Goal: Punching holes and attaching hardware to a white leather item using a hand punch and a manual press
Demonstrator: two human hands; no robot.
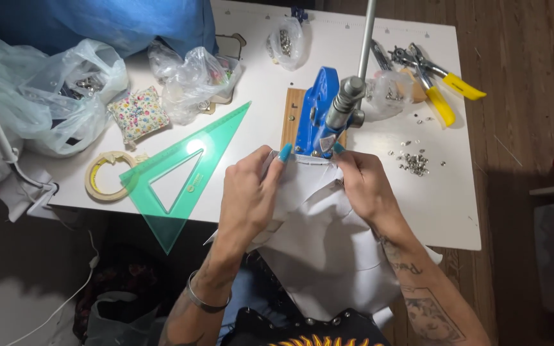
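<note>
White table [444, 211]: carries all, front edge under work. White fabric [328, 237]: draped off table edge to lap; likely light, limp, prone to shift; best held at hem, both sides of press. Blue hand press [318, 118]: on wooden base, looks heavy, rigid. Left hand [248, 195], right hand [363, 186]: both pinching fabric hem under press head.
</note>
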